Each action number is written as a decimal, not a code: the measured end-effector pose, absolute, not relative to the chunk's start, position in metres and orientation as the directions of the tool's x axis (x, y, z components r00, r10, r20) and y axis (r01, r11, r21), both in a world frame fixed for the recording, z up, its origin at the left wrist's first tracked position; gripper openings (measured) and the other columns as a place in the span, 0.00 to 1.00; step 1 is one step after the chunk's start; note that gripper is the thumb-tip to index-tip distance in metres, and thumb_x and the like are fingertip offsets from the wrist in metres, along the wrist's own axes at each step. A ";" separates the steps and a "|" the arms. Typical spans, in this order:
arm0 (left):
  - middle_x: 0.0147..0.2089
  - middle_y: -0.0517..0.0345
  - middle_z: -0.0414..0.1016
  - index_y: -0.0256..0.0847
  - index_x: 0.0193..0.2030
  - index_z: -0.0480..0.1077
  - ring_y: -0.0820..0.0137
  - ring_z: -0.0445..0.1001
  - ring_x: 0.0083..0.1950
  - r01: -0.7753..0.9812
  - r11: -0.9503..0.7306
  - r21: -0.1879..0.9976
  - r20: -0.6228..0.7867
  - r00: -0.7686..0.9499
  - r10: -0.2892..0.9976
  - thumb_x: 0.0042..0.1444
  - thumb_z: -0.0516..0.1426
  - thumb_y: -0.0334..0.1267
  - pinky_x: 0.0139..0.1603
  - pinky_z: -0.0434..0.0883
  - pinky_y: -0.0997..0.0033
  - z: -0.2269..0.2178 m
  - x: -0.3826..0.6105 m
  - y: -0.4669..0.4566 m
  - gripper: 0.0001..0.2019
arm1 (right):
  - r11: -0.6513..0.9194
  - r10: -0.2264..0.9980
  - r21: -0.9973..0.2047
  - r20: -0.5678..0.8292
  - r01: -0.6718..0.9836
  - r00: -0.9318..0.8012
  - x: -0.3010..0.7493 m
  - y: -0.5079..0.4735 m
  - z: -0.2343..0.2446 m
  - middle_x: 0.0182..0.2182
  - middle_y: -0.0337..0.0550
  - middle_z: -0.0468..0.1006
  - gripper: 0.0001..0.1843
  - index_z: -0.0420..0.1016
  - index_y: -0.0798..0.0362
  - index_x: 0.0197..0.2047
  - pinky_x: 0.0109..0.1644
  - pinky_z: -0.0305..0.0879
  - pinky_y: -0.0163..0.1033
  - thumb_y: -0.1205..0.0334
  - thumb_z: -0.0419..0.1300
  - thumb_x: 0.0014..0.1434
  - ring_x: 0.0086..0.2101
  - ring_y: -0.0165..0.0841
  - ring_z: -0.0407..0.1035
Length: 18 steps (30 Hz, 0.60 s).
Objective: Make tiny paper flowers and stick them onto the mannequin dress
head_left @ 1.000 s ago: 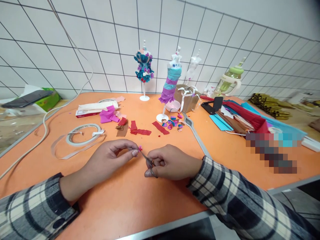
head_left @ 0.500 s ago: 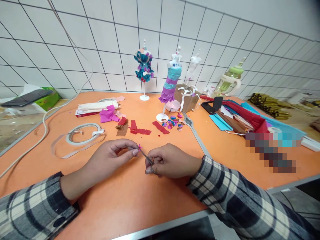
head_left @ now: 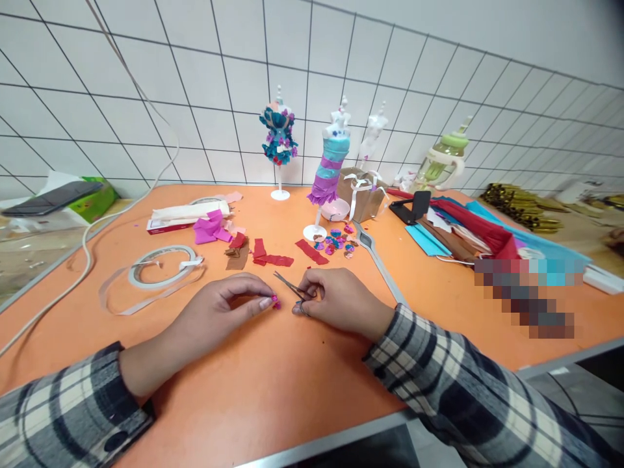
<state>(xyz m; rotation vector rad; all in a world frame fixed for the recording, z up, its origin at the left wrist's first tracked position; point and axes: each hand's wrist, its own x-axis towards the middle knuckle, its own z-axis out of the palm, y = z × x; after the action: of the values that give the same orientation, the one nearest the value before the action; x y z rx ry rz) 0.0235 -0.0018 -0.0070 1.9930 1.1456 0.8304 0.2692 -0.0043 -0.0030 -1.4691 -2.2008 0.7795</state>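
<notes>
Between thumb and forefinger, my left hand (head_left: 234, 302) pinches a tiny magenta paper piece (head_left: 276, 301), which pokes out past the fingertips. My right hand (head_left: 338, 299) grips small metal scissors (head_left: 288, 284); their blades are slightly apart and point up and left, just clear of the paper piece. Beyond the hands lie red paper strips (head_left: 312, 251), a brown paper scrap (head_left: 237, 257) and a cluster of small multicoloured paper flowers (head_left: 336, 242). A mini dress form (head_left: 334, 156) wrapped in blue and purple paper stands behind these.
Left of my hands lies a tape roll (head_left: 163, 266) with a loose ribbon. Two more dress forms, one decorated (head_left: 279, 140) and one white (head_left: 374, 133), stand near the tiled wall. Folded coloured paper (head_left: 487, 227), a bottle (head_left: 441, 162) and a paper bag (head_left: 363, 195) are at right.
The scissors have swung away from the magenta piece, and their blades now point higher and show a gap. My left hand has turned the piece slightly downward.
</notes>
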 end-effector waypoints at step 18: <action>0.40 0.54 0.85 0.47 0.38 0.85 0.64 0.83 0.41 0.434 -0.486 0.759 0.246 0.500 0.830 0.65 0.60 0.52 0.49 0.79 0.66 -0.007 0.022 -0.001 0.16 | -0.048 0.926 -0.725 -0.289 0.687 -0.241 0.279 0.013 -0.006 0.27 0.30 0.74 0.23 0.69 0.51 0.50 0.30 0.57 0.35 0.61 0.72 0.53 0.25 0.29 0.68</action>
<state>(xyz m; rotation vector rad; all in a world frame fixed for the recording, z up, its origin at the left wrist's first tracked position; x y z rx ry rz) 0.0219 -0.0008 -0.0075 2.1141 1.0317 0.8127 0.2793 0.0128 -0.0056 -1.7219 -1.9404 1.1725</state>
